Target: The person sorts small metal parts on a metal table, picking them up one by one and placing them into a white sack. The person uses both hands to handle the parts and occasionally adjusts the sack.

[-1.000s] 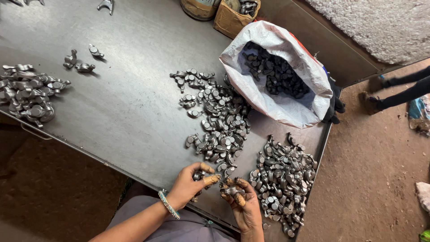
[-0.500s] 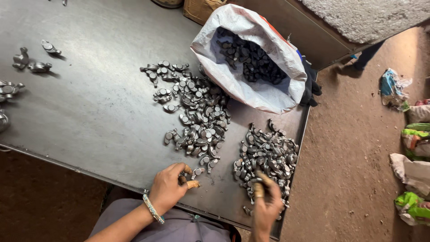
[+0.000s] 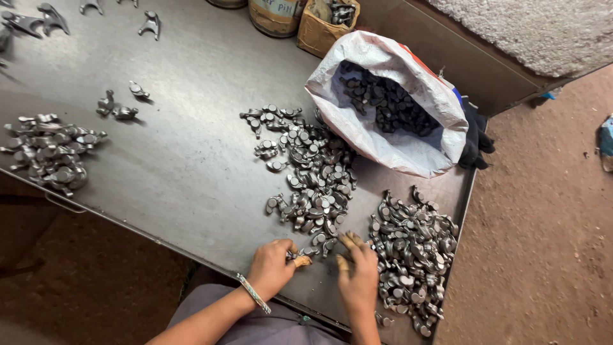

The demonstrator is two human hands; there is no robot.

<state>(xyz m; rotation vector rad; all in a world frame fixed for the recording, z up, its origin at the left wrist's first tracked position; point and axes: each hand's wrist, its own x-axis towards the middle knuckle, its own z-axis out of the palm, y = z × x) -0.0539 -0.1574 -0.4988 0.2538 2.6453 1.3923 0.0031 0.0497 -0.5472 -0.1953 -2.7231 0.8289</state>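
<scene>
- Left hand point(image 3: 273, 267) pinches one small metal part point(image 3: 300, 259) at the near table edge point(image 3: 159, 239).
- Right hand point(image 3: 357, 275), fingers loosely curled and holding nothing, hovers beside the right pile point(image 3: 412, 246).
- Best lift one piece cleanly, keeping the piles separate.
- Middle pile point(image 3: 310, 172) lies beyond.
- Farther, an open white sack point(image 3: 389, 144) holds dark parts.

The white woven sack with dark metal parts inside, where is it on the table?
The white woven sack lies open at the table's far right corner, beside a cardboard box.
</scene>
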